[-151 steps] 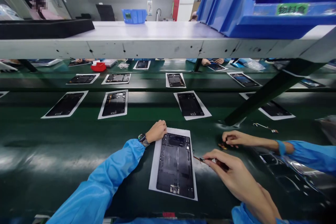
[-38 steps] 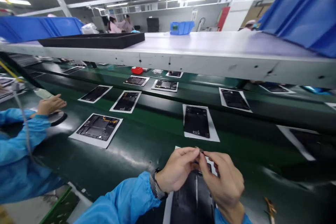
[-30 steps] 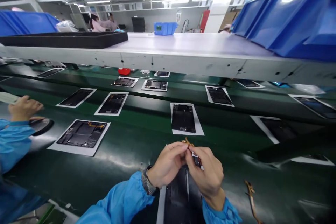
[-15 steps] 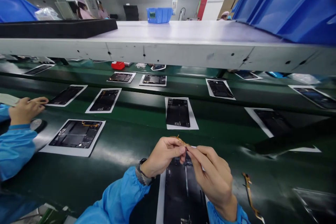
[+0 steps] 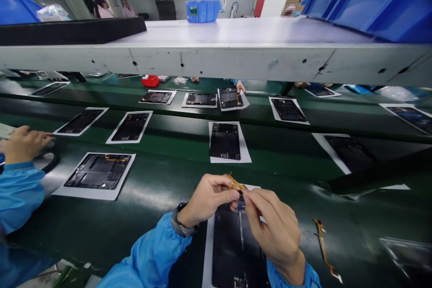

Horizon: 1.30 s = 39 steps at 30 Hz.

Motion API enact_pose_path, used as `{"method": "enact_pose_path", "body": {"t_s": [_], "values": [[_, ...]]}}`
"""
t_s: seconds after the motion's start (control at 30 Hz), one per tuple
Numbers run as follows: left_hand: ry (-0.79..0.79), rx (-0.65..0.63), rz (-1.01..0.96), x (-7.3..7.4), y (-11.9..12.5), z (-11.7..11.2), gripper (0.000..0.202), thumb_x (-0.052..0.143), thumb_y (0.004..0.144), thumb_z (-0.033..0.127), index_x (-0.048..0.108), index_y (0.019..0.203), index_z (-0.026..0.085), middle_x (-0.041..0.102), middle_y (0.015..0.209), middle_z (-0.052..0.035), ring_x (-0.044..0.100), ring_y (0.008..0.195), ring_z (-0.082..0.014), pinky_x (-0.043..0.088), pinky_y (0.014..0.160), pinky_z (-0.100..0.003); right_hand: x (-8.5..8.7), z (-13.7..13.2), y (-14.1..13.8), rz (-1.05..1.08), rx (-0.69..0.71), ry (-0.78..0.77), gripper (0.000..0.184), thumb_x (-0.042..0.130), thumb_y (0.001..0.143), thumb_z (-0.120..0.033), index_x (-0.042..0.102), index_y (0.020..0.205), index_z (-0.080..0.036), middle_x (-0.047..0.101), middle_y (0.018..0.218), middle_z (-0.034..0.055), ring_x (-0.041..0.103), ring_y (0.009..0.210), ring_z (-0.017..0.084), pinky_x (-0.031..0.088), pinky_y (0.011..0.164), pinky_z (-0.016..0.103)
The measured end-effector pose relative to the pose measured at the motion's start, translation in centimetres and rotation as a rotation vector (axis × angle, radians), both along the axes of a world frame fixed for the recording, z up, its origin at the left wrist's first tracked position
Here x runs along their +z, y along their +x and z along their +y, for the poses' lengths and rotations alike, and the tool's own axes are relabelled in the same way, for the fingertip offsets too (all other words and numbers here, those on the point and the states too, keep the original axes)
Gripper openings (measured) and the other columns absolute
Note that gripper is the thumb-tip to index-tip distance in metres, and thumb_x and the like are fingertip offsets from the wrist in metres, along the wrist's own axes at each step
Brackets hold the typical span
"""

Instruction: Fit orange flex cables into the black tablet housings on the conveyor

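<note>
Between my two hands is an orange flex cable [image 5: 237,184], held above the top end of a black tablet housing [image 5: 232,243]. My left hand [image 5: 212,198] pinches the cable between thumb and fingers. My right hand [image 5: 273,220] is closed at the cable's near side, its thumb and fingertips together on a small dark part of it. The housing lies on a white sheet [image 5: 208,252] on the green bench, partly covered by my right hand. To the right, a second orange flex cable [image 5: 324,249] rests on the bench.
Several tablet housings on white sheets, one [image 5: 97,171] at left, lie along the green benches. A co-worker's hand [image 5: 23,144] works at far left; another hand [image 5: 240,86] touches a housing across. A white shelf [image 5: 216,60] with blue bins [image 5: 202,11] spans ahead. A dark arm [image 5: 381,175] juts in from right.
More of the orange cable shows above my fingers now. A hand and another housing have appeared on the far bench. The co-worker's hand at left has shifted slightly left.
</note>
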<state>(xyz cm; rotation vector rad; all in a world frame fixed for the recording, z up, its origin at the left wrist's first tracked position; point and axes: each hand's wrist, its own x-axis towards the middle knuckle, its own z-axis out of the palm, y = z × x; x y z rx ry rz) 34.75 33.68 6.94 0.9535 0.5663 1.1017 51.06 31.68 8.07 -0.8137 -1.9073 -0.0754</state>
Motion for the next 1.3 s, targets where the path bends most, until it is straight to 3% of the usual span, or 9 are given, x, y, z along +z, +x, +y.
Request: {"method": "enact_pose_path", "body": {"t_s": [0.33, 0.6, 0.97, 1.13, 1.3], "values": [[0.01, -0.018, 0.025, 0.9, -0.3, 0.0, 0.022, 0.08, 0.076, 0.027, 0.069, 0.074, 0.007, 0.061, 0.066, -0.0038, 0.058, 0.054, -0.0097, 0.049, 0.055, -0.022, 0.1, -0.6, 0.6, -0.049, 0.024, 0.078, 0.04, 0.066, 0.078, 0.009, 0.065, 0.115, -0.008, 0.069, 0.095, 0.0118, 0.066, 0.087, 0.019, 0.054, 0.072, 0.03], [0.026, -0.041, 0.029, 0.6, -0.4, -0.1, 0.019, 0.08, 0.076, 0.025, 0.071, 0.077, 0.008, 0.062, 0.07, -0.0037, 0.058, 0.055, -0.009, 0.049, 0.054, -0.021, 0.6, -0.8, 0.9, -0.044, 0.062, 0.012, 0.037, 0.064, 0.079, 0.01, 0.066, 0.112, -0.008, 0.068, 0.094, 0.0113, 0.065, 0.086, 0.017, 0.053, 0.07, 0.029], [-0.027, -0.046, 0.066, 0.8, -0.3, 0.0, 0.031, 0.084, 0.071, 0.034, 0.069, 0.073, 0.007, 0.062, 0.07, -0.0041, 0.058, 0.054, -0.0093, 0.049, 0.053, -0.021, 0.5, -1.0, 1.2, -0.067, 0.08, -0.016, 0.042, 0.06, 0.081, 0.009, 0.064, 0.118, -0.011, 0.068, 0.095, 0.0103, 0.066, 0.087, 0.018, 0.053, 0.071, 0.029], [-0.031, -0.119, 0.052, 0.7, -0.5, 0.1, 0.031, 0.083, 0.071, 0.035, 0.069, 0.074, 0.007, 0.063, 0.072, -0.0044, 0.06, 0.054, -0.0098, 0.052, 0.052, -0.021, 1.1, -1.0, 1.0, -0.054, 0.037, -0.089, 0.025, 0.063, 0.085, 0.001, 0.067, 0.106, -0.013, 0.066, 0.086, 0.0062, 0.064, 0.073, 0.013, 0.049, 0.062, 0.024], [-0.005, -0.207, 0.03, 0.7, -1.1, 0.3, 0.025, 0.083, 0.072, 0.03, 0.071, 0.077, 0.008, 0.062, 0.079, -0.0043, 0.063, 0.057, -0.0107, 0.054, 0.052, -0.021, 2.5, -1.1, 0.9, -0.008, 0.081, -0.144, 0.016, 0.066, 0.086, -0.005, 0.065, 0.099, -0.013, 0.065, 0.085, 0.0052, 0.062, 0.072, 0.012, 0.048, 0.061, 0.022]]}}
